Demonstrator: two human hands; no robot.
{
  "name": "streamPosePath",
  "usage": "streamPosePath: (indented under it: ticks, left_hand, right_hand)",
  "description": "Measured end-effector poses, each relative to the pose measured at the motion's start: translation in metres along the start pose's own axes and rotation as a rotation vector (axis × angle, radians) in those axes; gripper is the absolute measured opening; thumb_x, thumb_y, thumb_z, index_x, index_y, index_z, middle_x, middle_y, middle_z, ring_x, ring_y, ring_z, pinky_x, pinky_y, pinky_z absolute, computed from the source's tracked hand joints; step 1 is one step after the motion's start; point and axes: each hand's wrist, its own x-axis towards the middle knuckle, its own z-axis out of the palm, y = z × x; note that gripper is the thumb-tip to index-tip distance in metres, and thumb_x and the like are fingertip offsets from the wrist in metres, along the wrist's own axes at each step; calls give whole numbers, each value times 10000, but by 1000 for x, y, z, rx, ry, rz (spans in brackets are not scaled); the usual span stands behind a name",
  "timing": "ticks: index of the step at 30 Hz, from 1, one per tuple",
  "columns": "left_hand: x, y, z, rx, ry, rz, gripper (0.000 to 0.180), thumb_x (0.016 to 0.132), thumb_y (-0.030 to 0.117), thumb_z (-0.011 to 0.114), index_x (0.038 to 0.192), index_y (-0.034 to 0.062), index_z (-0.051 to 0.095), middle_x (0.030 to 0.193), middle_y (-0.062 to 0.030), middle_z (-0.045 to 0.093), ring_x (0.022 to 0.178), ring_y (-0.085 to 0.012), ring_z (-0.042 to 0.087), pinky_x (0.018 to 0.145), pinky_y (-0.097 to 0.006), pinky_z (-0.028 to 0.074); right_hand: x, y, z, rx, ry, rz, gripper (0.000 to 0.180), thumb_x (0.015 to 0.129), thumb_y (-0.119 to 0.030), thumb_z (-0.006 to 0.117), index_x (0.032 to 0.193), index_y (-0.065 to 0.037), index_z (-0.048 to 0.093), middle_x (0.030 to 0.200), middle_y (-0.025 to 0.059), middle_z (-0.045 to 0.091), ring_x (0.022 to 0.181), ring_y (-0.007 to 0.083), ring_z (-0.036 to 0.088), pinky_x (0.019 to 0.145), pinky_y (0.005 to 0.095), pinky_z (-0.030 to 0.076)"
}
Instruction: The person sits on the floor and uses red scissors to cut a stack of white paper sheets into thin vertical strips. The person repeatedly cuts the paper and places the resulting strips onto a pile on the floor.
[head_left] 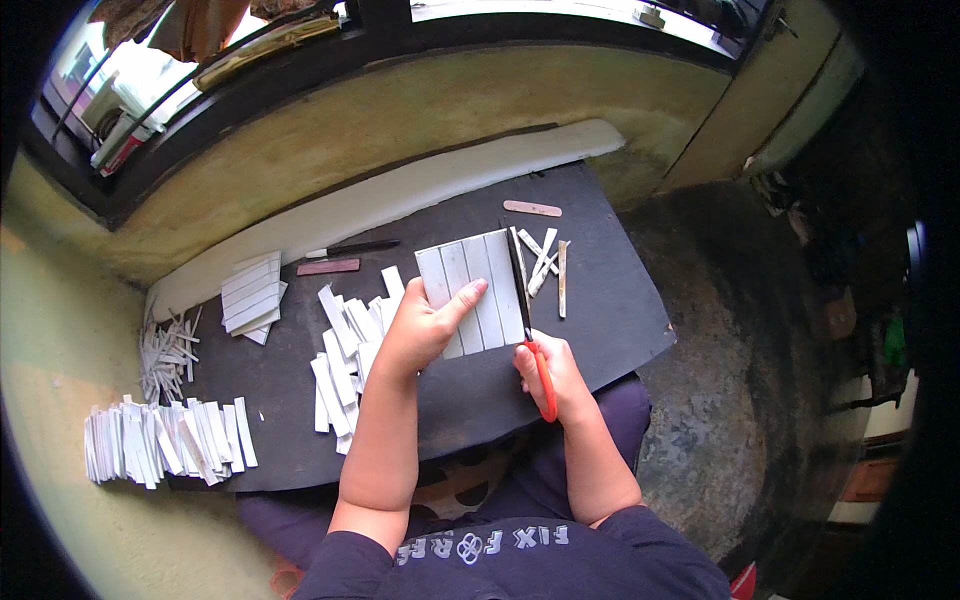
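A square white sheet [500, 300] ruled with dark parallel lines is gripped by my left hand [415, 325], thumb on top and fingers underneath. My right hand [562, 375] is closed on the handles of orange-handled scissors [545, 385]. Their dark blades point away from me and lie along the sheet's right edge, where a narrow strip shows beside them. Below and left of the sheet, near my left forearm, lies a loose pile of white strips [338, 365].
On the dark tabletop [620, 270] are stacked lined sheets [252, 292], thin offcuts [168, 350], a row of strips [165, 440], a pen [362, 246], a reddish bar [328, 267], a pinkish rounded stick [532, 208] and several narrow pieces [562, 280]. A wall [450, 115] stands behind.
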Motion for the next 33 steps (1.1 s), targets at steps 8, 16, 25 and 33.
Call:
streamPosePath:
  ticks: [8, 16, 25, 33]
  left_hand:
    - [2, -6, -2, -5, -47, 3, 267, 817, 179, 653, 965, -41, 618, 856, -83, 652, 749, -124, 603, 667, -264, 488]
    - [0, -2, 1, -18, -60, 8, 277, 815, 182, 650, 969, -46, 612, 854, -88, 652, 761, -129, 606, 675, -266, 488]
    - [3, -8, -2, -31, -49, -9, 309, 802, 199, 665, 977, -49, 610, 876, -104, 651, 772, -142, 613, 688, -271, 491]
    - [9, -14, -1, -35, -8, -53, 308, 797, 185, 667, 991, -46, 604, 900, -108, 648, 798, -150, 616, 711, -269, 490]
  right_hand:
    - [-2, 0, -1, 38, -13, 5, 393, 858, -377, 569, 754, -5, 495, 587, 38, 460, 588, 96, 404, 532, 270, 377]
    - [-4, -2, -6, -35, -28, 22, 385, 844, -371, 580, 778, 2, 510, 587, 57, 491, 580, 103, 422, 531, 284, 386]
    - [-2, -3, 3, 24, 53, 35, 392, 862, -336, 586, 665, -6, 510, 525, 3, 432, 536, 72, 379, 484, 261, 351]
    - [2, -2, 5, 34, 93, 88, 451, 884, -340, 564, 583, -22, 460, 517, -40, 382, 530, 54, 320, 453, 247, 293]
